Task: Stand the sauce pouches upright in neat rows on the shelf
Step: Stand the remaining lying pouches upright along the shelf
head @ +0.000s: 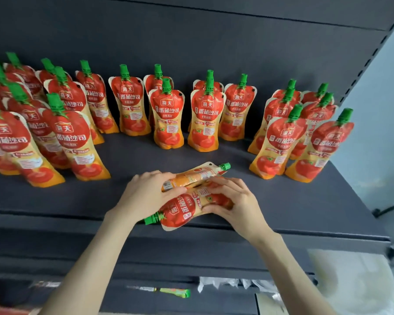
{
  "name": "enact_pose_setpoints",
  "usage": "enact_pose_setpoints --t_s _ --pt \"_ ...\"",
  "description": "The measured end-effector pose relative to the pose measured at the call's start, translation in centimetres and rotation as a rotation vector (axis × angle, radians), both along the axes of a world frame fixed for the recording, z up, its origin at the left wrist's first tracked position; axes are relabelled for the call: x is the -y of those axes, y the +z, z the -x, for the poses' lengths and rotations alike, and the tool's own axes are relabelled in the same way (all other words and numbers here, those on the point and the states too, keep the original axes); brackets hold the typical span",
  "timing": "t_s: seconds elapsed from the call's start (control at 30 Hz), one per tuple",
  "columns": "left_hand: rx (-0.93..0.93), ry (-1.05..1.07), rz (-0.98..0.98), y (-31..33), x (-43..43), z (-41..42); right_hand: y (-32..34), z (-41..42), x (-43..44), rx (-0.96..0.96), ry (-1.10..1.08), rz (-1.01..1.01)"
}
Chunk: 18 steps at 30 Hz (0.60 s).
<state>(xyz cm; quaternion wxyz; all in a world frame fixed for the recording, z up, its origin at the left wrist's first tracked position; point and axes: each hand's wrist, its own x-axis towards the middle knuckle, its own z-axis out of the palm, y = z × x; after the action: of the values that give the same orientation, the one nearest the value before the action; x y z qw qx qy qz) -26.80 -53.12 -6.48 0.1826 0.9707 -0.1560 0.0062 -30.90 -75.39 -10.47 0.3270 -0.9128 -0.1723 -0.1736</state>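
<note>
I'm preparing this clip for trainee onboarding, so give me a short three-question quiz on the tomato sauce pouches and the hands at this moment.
1. True or false: every tomato sauce pouch on the shelf stands upright.
2. Which way does the green cap of the upper held pouch point? A) left B) right C) straight up
3. Fill in: the left hand and right hand together hold ___ pouches.

Key: 1 false: the upper held pouch and the lower held pouch lie on their sides. 2 B. 3 two.
</note>
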Motion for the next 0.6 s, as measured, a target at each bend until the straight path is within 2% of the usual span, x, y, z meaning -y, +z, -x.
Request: enact_pose_setpoints --t_s 0.23,0.33,0.47,0.6 --pt "-0.035 0.025 -0.165 0.0 0.2 3.3 -0.2 2.7 2.4 0.012 0.01 0.157" --pt "-0.062 0.069 -0.145 -0.1 0.3 4.1 -0.5 3.0 3.1 0.055 -0.01 0.169" --pt "0.033 0.089 -0.133 -0.5 0.2 4.8 -0.8 2.9 3.6 0.119 -0.071 0.127" --pt "0.168 0.112 0.037 0.0 -0.3 5.0 -0.9 3.1 3.9 0.173 -0.136 0.094"
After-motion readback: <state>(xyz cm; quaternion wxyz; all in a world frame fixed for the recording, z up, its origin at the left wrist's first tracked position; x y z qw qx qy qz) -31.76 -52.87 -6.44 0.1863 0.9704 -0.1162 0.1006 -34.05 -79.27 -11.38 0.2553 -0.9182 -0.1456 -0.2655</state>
